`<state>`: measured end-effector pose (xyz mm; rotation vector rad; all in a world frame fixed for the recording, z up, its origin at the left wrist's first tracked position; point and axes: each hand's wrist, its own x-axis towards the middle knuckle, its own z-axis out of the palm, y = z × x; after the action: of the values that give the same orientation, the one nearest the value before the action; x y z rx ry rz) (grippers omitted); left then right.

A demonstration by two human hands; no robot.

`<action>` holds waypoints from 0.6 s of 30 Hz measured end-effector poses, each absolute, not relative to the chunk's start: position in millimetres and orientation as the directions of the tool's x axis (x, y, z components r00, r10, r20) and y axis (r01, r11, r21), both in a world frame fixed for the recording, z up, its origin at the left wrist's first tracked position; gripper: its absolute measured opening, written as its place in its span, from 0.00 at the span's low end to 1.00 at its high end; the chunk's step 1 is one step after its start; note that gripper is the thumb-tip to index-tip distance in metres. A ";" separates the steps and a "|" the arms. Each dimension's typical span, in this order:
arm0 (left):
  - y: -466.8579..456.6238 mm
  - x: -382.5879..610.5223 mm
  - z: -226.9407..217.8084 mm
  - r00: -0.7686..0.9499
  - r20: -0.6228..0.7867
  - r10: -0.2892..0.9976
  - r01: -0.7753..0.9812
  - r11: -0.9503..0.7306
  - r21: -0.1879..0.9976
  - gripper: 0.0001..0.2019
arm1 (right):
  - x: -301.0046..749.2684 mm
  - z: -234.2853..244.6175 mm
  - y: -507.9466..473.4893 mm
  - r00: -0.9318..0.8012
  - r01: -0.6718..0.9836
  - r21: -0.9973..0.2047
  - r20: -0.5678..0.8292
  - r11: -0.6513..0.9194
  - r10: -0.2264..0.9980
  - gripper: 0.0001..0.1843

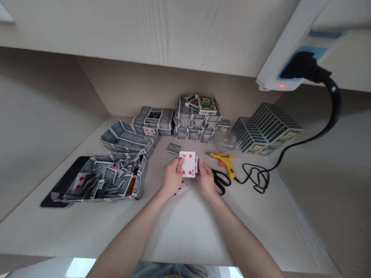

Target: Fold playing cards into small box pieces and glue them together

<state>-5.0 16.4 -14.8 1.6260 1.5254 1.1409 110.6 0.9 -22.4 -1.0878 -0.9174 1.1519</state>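
A four of hearts playing card [189,165] faces up in my left hand [172,175], its thumb across the card's left side. At the card's right edge my right hand [205,175] pinches another playing card [196,164], mostly hidden behind the first. Below the hands, more heart cards [180,189] lie on the table, partly covered by my left hand. Just right of my right hand are black-handled scissors [222,180], their blades hidden. A face-down card [174,148] lies beyond my left hand.
On the left stand a card-built tray [139,187] full of loose cards and another card-built tray [124,139]. Card-built boxes [197,117] stand behind. A yellow glue gun [224,162] trails a black cord [261,170] on the right, near stacked card packs [266,129].
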 end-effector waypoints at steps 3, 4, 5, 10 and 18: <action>13.8 0.7 -16.2 -0.024 0.149 0.989 0.369 -0.129 0.920 0.16 | 104.0 -22.7 2.1 0.079 -0.539 -0.836 -0.177 -0.107 0.981 0.18; 12.8 2.3 -16.5 -0.026 0.143 0.989 0.347 -0.126 0.929 0.16 | 102.9 -22.2 2.1 0.060 -0.578 -0.807 -0.193 -0.123 0.979 0.18; 12.0 3.5 -16.8 -0.030 0.139 0.990 0.332 -0.121 0.935 0.16 | 102.2 -21.8 2.0 0.053 -0.598 -0.792 -0.196 -0.125 0.979 0.18; 9.9 5.9 -20.2 -0.037 0.142 0.989 0.370 -0.119 0.921 0.16 | 101.6 -25.7 2.1 0.134 -0.512 -0.856 -0.162 -0.072 0.978 0.18; 5.5 5.8 -18.3 0.019 0.193 0.981 0.597 -0.166 0.785 0.17 | 106.2 -30.7 0.2 0.278 0.262 -0.962 0.153 0.078 0.948 0.22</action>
<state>5.8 5.5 -18.3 1.8068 1.6073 1.0139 106.2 0.2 -30.7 -1.4251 -1.2084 0.7702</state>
